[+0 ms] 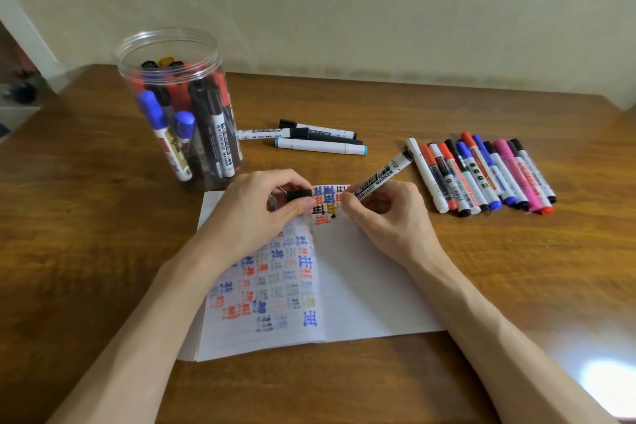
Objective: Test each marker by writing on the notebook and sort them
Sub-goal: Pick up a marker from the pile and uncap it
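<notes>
**Black marker at the page, a jarful yet to be tried**

A white-barrelled marker (378,179) is pinched low on its barrel by the curled fingers of the right hand (382,213). Its dark tip is set at the top of the notebook (361,286), just beside the fold; whether it touches the paper cannot be told. Its black cap (298,195) is pinched between the thumb and fingers of the left hand (265,206), which rests on the left page.

The notebook lies open at the middle of the table (103,217), toward the near edge. Its left page is crowded with test characters in black, blue, red and orange, and a few more run along the top of the right page, which is otherwise blank.

Toward the right edge, a row of capped markers (481,175) is laid side by side, with black, red, blue and pink caps. Nearer the far edge, three markers (316,138) lie apart as a smaller group. Toward the far left corner, a clear jar (179,107) is seen, well stocked with markers.

By these piles, the work is judged roughly half done: two groups are sorted, and the jar's contents are taken to be untested.

"TEBOARD MARKER" can be read on the held barrel, and "WHITEBOARD MARKER" on a black marker in the jar. The other labels are too blurred to read.
</notes>
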A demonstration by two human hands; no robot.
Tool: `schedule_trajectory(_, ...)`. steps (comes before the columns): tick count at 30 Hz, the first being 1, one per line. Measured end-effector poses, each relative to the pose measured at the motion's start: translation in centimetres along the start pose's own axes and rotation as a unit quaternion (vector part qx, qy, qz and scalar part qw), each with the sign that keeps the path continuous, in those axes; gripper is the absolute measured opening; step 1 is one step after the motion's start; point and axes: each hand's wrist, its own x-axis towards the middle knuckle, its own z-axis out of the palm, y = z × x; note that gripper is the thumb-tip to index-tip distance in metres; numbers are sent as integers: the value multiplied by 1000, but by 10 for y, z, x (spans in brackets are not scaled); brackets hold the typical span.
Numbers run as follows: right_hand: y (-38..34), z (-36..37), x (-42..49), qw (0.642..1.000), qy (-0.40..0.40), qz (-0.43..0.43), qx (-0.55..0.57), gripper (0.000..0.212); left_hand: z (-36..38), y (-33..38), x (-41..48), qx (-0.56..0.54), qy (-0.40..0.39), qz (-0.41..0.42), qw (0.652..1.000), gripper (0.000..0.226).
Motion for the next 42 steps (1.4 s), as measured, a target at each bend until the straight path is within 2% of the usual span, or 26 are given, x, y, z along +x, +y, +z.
schedule_trajectory(9,2,-1,0,1000,16,3,12,14,0,0,1,-3,-4,-3,1000,28)
schedule_trajectory(31,-1,2,-1,1000,0,1,-12,12,-1,1,0,6,5,0,1000,30)
schedule_trajectory(38,0,-1,-2,999,26,13,-31,19,-1,1,1,-1,1,-3,1000,29)
schedule_trajectory(42,-1,-2,-1,999,31,12,-4,13,-1,1,0,4,-1,-5,1000,28)
